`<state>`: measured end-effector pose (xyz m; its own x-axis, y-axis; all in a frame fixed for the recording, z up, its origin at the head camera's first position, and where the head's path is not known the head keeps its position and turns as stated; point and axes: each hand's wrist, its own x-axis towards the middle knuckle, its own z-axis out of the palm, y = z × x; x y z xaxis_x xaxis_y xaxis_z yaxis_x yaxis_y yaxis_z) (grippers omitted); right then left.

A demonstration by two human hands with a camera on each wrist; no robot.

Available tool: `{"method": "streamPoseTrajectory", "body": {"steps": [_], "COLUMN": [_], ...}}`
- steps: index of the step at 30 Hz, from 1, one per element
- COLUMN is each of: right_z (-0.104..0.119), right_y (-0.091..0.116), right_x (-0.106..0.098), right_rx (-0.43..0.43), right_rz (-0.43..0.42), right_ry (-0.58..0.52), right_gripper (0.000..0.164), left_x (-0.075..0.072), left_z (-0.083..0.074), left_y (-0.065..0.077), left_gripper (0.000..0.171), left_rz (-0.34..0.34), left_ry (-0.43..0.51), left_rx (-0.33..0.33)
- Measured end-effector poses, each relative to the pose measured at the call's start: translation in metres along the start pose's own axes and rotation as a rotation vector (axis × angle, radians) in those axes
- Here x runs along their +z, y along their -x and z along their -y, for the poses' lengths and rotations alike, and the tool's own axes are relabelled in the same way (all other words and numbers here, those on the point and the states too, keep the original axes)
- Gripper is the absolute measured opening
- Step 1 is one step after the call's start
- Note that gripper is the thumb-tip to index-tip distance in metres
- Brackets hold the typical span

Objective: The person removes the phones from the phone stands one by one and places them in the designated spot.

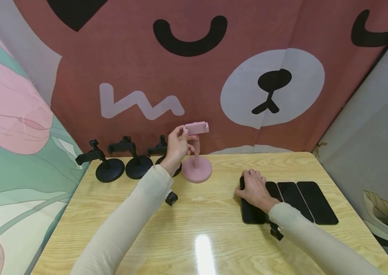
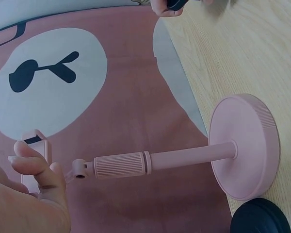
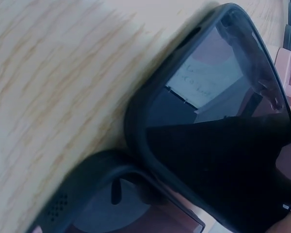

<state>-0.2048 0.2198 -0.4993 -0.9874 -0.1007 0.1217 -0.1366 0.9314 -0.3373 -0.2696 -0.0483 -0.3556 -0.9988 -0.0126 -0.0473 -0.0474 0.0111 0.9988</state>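
Note:
My left hand (image 1: pixel 178 147) pinches the clamp (image 1: pixel 195 128) of a pink phone stand (image 1: pixel 197 173), its thumb against the clamp's left end. The stand's round base rests on the table, with its stem upright, as the ribbed collar and base (image 2: pixel 245 145) in the left wrist view also show. My right hand (image 1: pixel 255 190) grips the leftmost black smartphone (image 1: pixel 251 212) of a row, near its far end. In the right wrist view this phone (image 3: pixel 199 155) lies edge to edge with a neighbouring phone (image 3: pixel 121 208), and only parts of the fingers show at the right.
Several black phone stands, among them one at the far left (image 1: pixel 110 170) and one beside it (image 1: pixel 138 167), line the table's back left. More black phones (image 1: pixel 317 202) lie at the right. A printed bear curtain (image 1: pixel 138 68) hangs behind the wooden table (image 1: pixel 166 236).

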Motion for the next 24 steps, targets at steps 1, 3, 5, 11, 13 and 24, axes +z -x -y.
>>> {"method": "streamPoseTrajectory", "body": {"steps": [1, 3, 5, 11, 13, 24], "right_z": [-0.0002, -0.0002, -0.0004, 0.0002, 0.0006, -0.0015], "right_y": [-0.0004, -0.0012, -0.0018, -0.0027, -0.0029, -0.0044], "right_x": [0.0001, 0.0003, 0.0008, 0.0016, 0.0012, 0.0004], "right_rx": [-0.001, 0.002, 0.005, 0.007, 0.005, -0.023], "right_rz": [0.003, 0.011, 0.016, 0.02, 0.026, 0.079], "right_ry": [0.0, 0.001, 0.004, 0.004, 0.006, 0.011], "right_gripper": [0.044, 0.044, 0.043, 0.043, 0.044, 0.049], "left_x": [-0.0001, -0.0005, -0.0009, -0.0015, -0.0018, -0.0031], "left_z": [-0.0003, -0.0006, -0.0006, 0.0004, 0.0002, -0.0017], "left_y": [0.0001, 0.0, 0.0, -0.0009, -0.0011, -0.0009], "left_gripper": [0.04, 0.04, 0.041, 0.04, 0.04, 0.039], "left_rz": [0.0, 0.001, 0.004, -0.001, -0.001, 0.02], "left_ry": [0.001, -0.001, -0.001, -0.012, -0.012, -0.011], "left_rx": [0.001, 0.0, -0.007, -0.018, -0.018, -0.033]}}
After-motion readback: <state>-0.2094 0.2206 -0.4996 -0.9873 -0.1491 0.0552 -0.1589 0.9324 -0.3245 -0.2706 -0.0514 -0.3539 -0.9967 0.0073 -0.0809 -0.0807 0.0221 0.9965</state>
